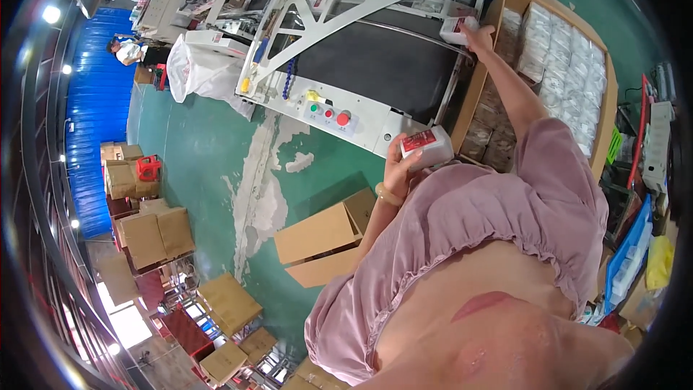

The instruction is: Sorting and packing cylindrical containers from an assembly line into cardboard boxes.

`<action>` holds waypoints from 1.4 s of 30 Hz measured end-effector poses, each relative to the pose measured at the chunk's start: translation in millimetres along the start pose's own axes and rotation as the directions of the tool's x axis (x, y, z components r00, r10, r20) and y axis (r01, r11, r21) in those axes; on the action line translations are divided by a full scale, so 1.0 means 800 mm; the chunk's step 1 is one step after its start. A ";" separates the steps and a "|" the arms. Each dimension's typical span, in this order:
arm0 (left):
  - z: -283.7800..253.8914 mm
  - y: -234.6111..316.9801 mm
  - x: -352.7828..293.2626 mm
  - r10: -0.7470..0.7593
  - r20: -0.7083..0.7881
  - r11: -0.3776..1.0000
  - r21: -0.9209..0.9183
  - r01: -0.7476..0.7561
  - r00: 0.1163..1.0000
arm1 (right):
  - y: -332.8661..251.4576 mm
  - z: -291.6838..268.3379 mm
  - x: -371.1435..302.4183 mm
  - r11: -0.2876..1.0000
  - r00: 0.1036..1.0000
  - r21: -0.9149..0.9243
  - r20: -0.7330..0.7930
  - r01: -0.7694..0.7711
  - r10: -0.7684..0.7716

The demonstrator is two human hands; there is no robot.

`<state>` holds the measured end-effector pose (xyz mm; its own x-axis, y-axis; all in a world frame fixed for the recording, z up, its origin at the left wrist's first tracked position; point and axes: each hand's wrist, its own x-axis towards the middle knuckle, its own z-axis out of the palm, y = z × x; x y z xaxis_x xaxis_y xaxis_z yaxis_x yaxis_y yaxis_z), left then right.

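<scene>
My left hand [398, 173], with a pale bangle at the wrist, is held close to my body. Its fingers wrap round a white, plastic-wrapped pack [437, 150] with a red label. My right arm reaches out over a large carton, and my right hand [480, 37] grips the end of a similar red-and-white pack [456, 29]. That pack is at the end of the machine's dark conveyor belt [390, 50]. Several clear-wrapped packs [556, 58] stand in rows inside the open carton [611, 108]; my forearm hides part of them.
The machine's white frame carries a panel with green and red buttons [343, 118]. An open cardboard box [317, 235] lies on the green floor to my left. Stacked boxes [155, 235] stand farther left, and a white sack [206, 68] is beside the machine. Another person [131, 52] is far off.
</scene>
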<state>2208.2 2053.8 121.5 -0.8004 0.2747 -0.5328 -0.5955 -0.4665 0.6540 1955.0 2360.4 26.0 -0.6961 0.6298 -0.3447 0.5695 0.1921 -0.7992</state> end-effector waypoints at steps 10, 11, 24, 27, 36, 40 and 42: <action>0.018 0.003 0.022 0.031 -0.019 0.994 0.103 -0.029 0.999 | 0.056 0.003 -0.029 0.664 0.665 -0.300 -0.116 0.685 -0.738; 0.017 0.002 0.025 0.035 -0.018 0.993 0.115 -0.033 0.999 | 0.047 -0.001 -0.059 0.692 0.691 -0.101 -0.048 0.715 -0.721; 0.024 -0.002 0.042 -0.265 0.157 0.961 -0.043 0.274 0.951 | 0.040 -0.129 -0.313 0.612 0.413 0.317 0.511 0.725 -0.754; 0.041 0.004 0.037 -0.274 0.102 0.961 -0.019 0.277 0.956 | 0.025 -0.136 -0.296 0.527 0.359 0.230 0.511 0.818 -0.781; 0.030 -0.010 0.027 -0.189 -0.033 0.950 -0.260 0.174 0.981 | 0.026 -0.098 -0.237 0.824 0.687 0.512 0.509 0.242 -0.518; -0.011 -0.026 0.021 -0.197 -0.189 0.950 -0.280 0.139 0.962 | 0.020 -0.077 -0.148 0.861 0.920 0.502 0.294 0.083 -0.260; -0.020 -0.024 0.011 -0.219 -0.193 0.947 -0.279 0.160 0.957 | 0.001 -0.064 -0.118 0.850 0.963 0.519 0.173 0.089 -0.206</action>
<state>2214.0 2052.0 95.6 -0.6220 0.2027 -0.7563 -0.6729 -0.6324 0.3839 2043.5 2339.6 83.2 -0.8633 0.4371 -0.2522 0.1952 -0.1716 -0.9656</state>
